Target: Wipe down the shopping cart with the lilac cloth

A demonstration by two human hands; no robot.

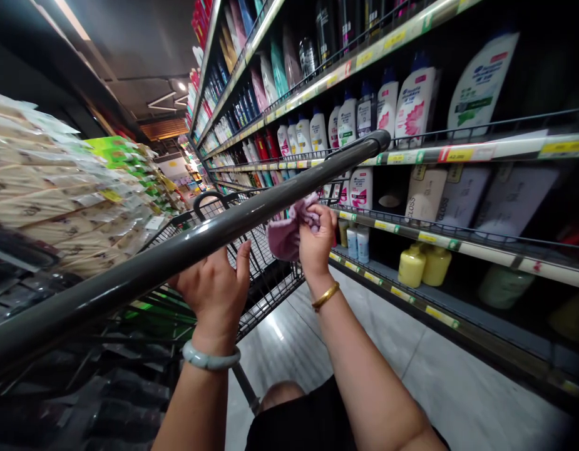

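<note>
My right hand (pixel 317 241), with a gold bangle at the wrist, pinches a bunched purple cloth (pixel 284 238). The cloth hangs beyond the grey handle bar (pixel 190 247) of a shopping cart. Below that bar is my left hand (pixel 216 285), its thumb stretched up and apart from the fingers. The bar partly hides those fingers, and nothing shows in them. A pale green bangle circles the left wrist. Past both hands lies the cart's dark wire basket (pixel 265 294).
Shelves of shampoo bottles (pixel 414 103) line the right side, with price labels along their edges. Two yellow jars (pixel 412 266) sit on a low shelf. Stacked plastic-wrapped packages (pixel 73 207) rise on the left. Grey tiled floor (pixel 364 319) runs beneath the cart.
</note>
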